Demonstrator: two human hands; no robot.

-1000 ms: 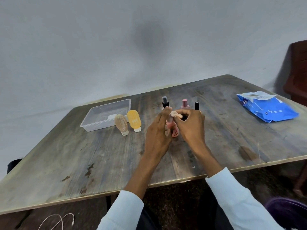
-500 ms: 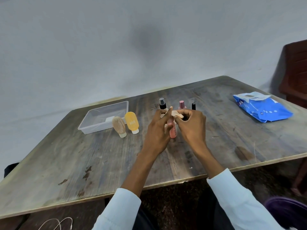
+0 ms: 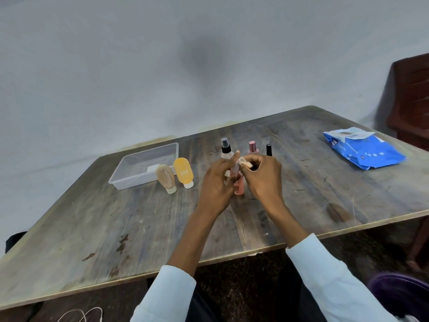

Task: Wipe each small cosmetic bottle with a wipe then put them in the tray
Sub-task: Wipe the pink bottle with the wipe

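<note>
My left hand grips a pink bottle above the table's middle. My right hand pinches a small crumpled wipe against the bottle's top. Behind the hands stand a clear spray bottle with a black pump, a pink-capped bottle and a thin black tube. A beige bottle and an orange bottle stand cap-down beside the clear plastic tray at the left.
A blue pack of wipes lies at the table's right. The wooden table's near edge runs across the foreground. A dark wooden chair stands at the far right. A white cable lies on the floor.
The view shifted slightly, so everything sits a little to the left. Both hands keep working the wipe on the pink bottle's top; the grip is unchanged.
</note>
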